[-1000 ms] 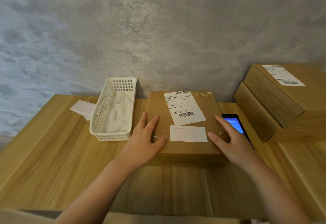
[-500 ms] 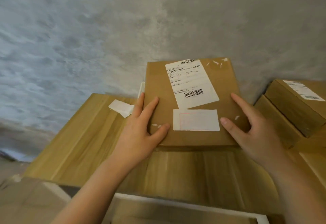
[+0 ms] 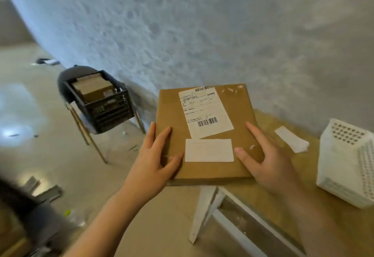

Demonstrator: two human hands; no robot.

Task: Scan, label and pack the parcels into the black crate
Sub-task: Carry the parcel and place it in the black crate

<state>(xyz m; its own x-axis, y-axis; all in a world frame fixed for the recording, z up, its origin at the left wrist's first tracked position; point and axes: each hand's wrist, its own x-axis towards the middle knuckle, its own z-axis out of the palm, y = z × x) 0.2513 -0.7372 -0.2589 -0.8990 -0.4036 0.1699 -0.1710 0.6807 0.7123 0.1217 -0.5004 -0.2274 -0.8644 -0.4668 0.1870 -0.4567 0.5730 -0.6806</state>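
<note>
I'm carrying the parcel [image 3: 204,133] w/ both hands, off the table [image 3: 287,192] edge, out over the floor. Left hand [image 3: 155,161] is gripping its left edge, thumb on top; right hand [image 3: 271,161] is gripping the right edge the same way, other fingers under, can't see them. Flat cardboard box, looking stiff and prob. light; smooth face, so I'm judging the side edges the best hold. Shipping label [image 3: 205,111] and plain white label [image 3: 209,150] are sitting on top. Black crate [image 3: 103,103] is standing on a stool well to the left, already holding brown boxes. White basket [image 3: 346,161] is on the table at right; contents not visible.
</note>
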